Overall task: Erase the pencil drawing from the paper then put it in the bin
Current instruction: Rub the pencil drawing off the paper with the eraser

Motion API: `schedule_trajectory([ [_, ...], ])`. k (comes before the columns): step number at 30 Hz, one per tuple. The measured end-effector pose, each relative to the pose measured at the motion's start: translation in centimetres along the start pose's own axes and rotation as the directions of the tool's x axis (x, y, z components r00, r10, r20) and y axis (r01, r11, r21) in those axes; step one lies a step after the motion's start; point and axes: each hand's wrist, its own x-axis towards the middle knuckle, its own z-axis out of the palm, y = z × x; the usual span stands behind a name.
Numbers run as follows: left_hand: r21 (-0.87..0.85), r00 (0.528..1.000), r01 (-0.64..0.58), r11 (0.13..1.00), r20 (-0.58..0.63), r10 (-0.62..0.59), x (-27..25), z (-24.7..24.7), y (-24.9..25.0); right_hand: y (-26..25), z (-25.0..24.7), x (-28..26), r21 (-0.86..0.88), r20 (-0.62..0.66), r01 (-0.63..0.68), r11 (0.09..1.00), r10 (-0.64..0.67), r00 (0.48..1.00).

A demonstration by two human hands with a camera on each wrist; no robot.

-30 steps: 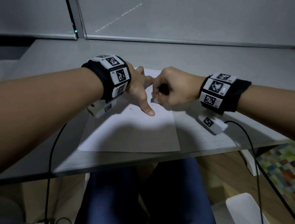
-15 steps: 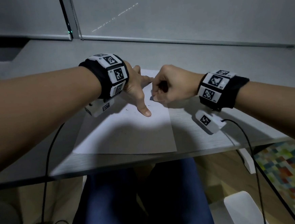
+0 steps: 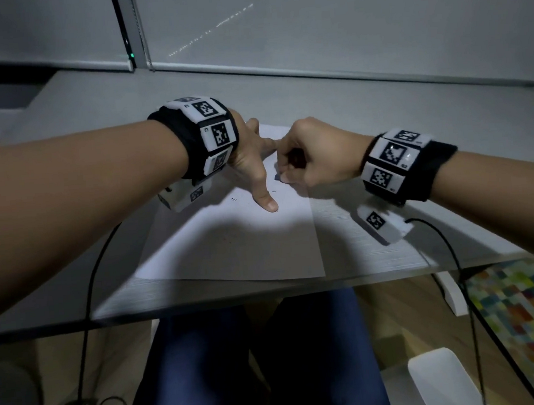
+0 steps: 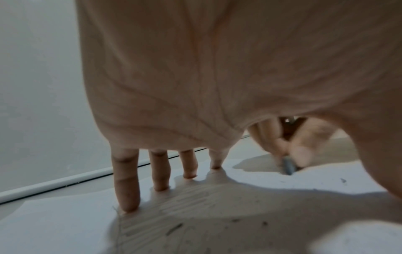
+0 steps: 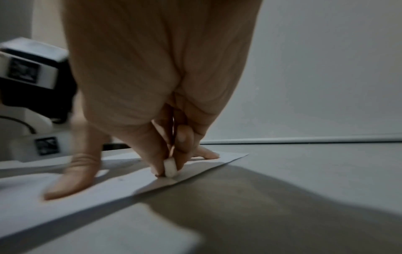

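Observation:
A white sheet of paper (image 3: 237, 246) lies on the grey desk (image 3: 375, 257). My left hand (image 3: 253, 168) presses it flat with spread, straight fingers (image 4: 127, 189), thumb pointing toward me. My right hand (image 3: 307, 164) is curled and pinches a small white eraser (image 5: 170, 167) between thumb and forefinger, its lower end touching the paper near the right edge. The same eraser (image 4: 288, 166) shows bluish in the left wrist view. Faint pencil strokes and dark eraser crumbs (image 4: 174, 229) lie on the sheet. No bin is identifiable.
The desk's front edge (image 3: 235, 300) runs just above my lap. Black cables (image 3: 87, 296) hang from both wrists. A window blind (image 3: 341, 20) backs the desk. A white object (image 3: 439, 377) and a colourful mat (image 3: 530, 316) are on the floor at right.
Both hands keep nearly the same spot on the paper; the right hand with the eraser shifts only slightly. The head view has drifted a little.

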Motion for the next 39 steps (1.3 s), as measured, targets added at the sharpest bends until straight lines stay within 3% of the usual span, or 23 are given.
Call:
schedule_trajectory([
  [7,-0.023,1.0,0.006,1.0,-0.003,-0.006,0.1,0.1,-0.1,1.7,-0.7,2.5,-0.068,-0.089,-0.068,0.995,0.062,0.994],
  [14,-0.022,1.0,0.005,1.0,-0.028,-0.005,0.1,0.3,-0.2,-0.2,0.0,-0.6,0.014,-0.001,0.022,1.0,-0.022,1.0],
  [21,-0.024,1.0,0.004,1.0,-0.005,-0.004,-0.5,0.3,-0.3,1.5,-0.5,2.9,-0.069,-0.119,-0.125,0.99,0.116,0.986],
  [25,-0.204,0.994,-0.097,0.974,-0.063,0.085,-1.4,1.0,-1.6,1.9,-1.1,3.3,-0.022,-0.176,-0.184,0.983,0.178,0.968],
  [29,-0.368,0.985,-0.174,0.913,-0.079,0.156,-3.0,2.0,-3.9,1.5,-1.0,2.6,-0.051,-0.082,-0.13,0.99,0.125,0.989],
  [32,-0.434,0.972,-0.22,0.873,-0.178,0.157,-3.3,1.8,-5.0,1.3,-0.6,1.5,-0.063,-0.066,-0.119,0.991,0.115,0.991],
  [35,-0.341,0.959,-0.216,0.915,-0.252,0.133,-2.6,1.8,-5.3,1.0,-0.7,0.6,-0.058,-0.039,-0.123,0.991,0.121,0.992],
  [39,-0.211,0.974,-0.195,0.958,-0.152,0.165,-1.6,2.1,-4.6,0.3,-1.0,0.2,-0.041,-0.026,-0.11,0.993,0.109,0.994],
])
